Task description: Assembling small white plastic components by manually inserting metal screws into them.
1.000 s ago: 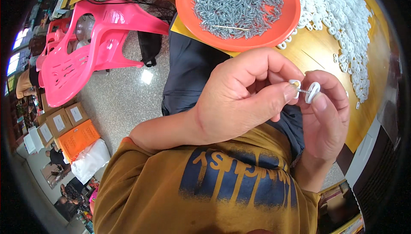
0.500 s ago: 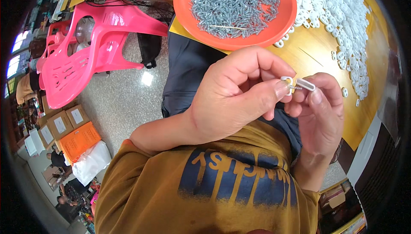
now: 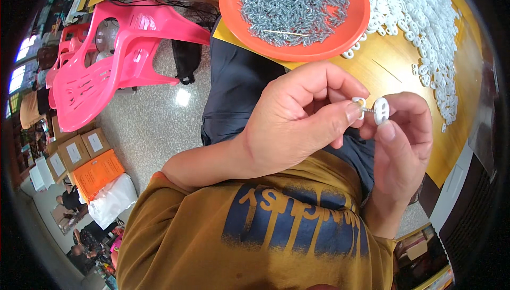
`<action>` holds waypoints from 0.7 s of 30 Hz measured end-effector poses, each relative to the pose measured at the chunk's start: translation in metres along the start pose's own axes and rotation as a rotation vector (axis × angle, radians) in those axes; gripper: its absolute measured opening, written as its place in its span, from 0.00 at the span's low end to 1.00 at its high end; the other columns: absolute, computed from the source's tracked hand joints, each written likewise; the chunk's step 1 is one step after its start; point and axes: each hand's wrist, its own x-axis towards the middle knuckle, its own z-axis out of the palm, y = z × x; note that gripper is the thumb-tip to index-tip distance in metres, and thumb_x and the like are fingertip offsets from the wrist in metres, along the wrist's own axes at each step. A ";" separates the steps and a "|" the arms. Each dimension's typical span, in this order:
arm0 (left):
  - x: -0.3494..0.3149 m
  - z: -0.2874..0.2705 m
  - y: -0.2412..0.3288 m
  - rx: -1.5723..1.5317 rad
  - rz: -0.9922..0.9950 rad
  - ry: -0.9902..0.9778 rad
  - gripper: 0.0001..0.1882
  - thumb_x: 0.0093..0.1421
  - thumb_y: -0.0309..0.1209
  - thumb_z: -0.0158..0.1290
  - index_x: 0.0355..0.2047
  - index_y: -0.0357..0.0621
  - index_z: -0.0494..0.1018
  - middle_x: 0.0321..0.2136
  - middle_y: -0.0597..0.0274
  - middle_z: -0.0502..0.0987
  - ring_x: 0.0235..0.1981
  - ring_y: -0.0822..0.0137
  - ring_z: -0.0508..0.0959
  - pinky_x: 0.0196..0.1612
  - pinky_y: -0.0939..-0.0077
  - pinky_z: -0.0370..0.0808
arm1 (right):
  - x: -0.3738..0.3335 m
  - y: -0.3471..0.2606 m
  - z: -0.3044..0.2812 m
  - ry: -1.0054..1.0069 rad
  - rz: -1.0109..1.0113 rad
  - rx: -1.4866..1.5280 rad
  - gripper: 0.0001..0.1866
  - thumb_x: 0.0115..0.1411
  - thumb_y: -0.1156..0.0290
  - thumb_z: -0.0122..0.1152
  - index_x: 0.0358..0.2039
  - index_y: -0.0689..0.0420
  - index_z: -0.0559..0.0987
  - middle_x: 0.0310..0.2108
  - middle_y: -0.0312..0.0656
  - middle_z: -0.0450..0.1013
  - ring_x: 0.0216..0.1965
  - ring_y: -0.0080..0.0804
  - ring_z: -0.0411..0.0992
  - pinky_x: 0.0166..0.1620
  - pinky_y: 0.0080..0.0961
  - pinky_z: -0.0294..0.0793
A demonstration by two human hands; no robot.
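Observation:
Between thumb and forefinger, my left hand (image 3: 297, 120) pinches a small white plastic loop-shaped piece (image 3: 362, 102), partly covered by the thumb. My right hand (image 3: 404, 141) is closed on a white oval plastic piece with two holes (image 3: 381, 110), its thumb at the lower edge. A thin metal spring (image 3: 369, 110) spans the small gap between the two pieces; the fingers hide how its ends sit. Beyond my hands, an orange-red bowl (image 3: 231, 8) holds a heap of small metal springs (image 3: 292, 6) and a thin stick (image 3: 287, 33).
A large pile of white two-hole plastic pieces (image 3: 419, 14) covers the far right of the yellow table (image 3: 385, 59). To the left stands a pink plastic chair (image 3: 101, 77). Cardboard boxes (image 3: 74, 151), an orange package (image 3: 98, 173) and a white bag (image 3: 112, 199) sit on the floor.
In my right hand the white piece has turned from a slanted, edge-on view to upright, showing its two holes. My left hand keeps its pinch, barely shifted.

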 end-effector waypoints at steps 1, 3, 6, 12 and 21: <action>0.000 0.000 0.000 -0.001 -0.004 -0.001 0.08 0.56 0.22 0.45 0.38 0.35 0.65 0.26 0.59 0.73 0.19 0.80 0.69 0.22 0.91 0.67 | 0.000 0.000 0.000 -0.006 -0.009 -0.010 0.13 0.49 0.81 0.56 0.37 0.65 0.69 0.29 0.41 0.70 0.28 0.22 0.69 0.32 0.15 0.69; -0.001 0.000 0.000 -0.002 -0.007 -0.002 0.08 0.56 0.22 0.45 0.37 0.35 0.65 0.27 0.59 0.73 0.19 0.80 0.69 0.22 0.91 0.67 | -0.001 0.000 -0.001 -0.012 0.008 -0.021 0.14 0.49 0.81 0.56 0.38 0.66 0.69 0.29 0.40 0.70 0.28 0.22 0.69 0.33 0.15 0.69; -0.002 0.000 -0.001 0.006 -0.007 0.005 0.08 0.56 0.22 0.45 0.37 0.35 0.65 0.27 0.59 0.73 0.20 0.80 0.69 0.22 0.91 0.67 | -0.003 -0.001 0.000 -0.015 0.014 -0.066 0.15 0.49 0.81 0.56 0.39 0.67 0.69 0.29 0.39 0.69 0.28 0.21 0.68 0.34 0.14 0.68; -0.004 -0.001 -0.005 0.037 0.009 0.002 0.08 0.56 0.23 0.47 0.37 0.35 0.65 0.27 0.60 0.73 0.21 0.81 0.70 0.23 0.91 0.68 | -0.007 -0.002 0.004 0.016 -0.043 -0.167 0.15 0.50 0.84 0.55 0.40 0.67 0.69 0.30 0.38 0.69 0.31 0.20 0.67 0.36 0.13 0.66; -0.005 0.001 -0.005 0.048 0.041 0.009 0.09 0.57 0.23 0.47 0.39 0.36 0.65 0.28 0.60 0.73 0.21 0.81 0.70 0.24 0.91 0.68 | -0.009 -0.001 0.006 0.041 -0.092 -0.295 0.15 0.49 0.86 0.54 0.40 0.67 0.69 0.32 0.37 0.67 0.33 0.20 0.65 0.38 0.13 0.64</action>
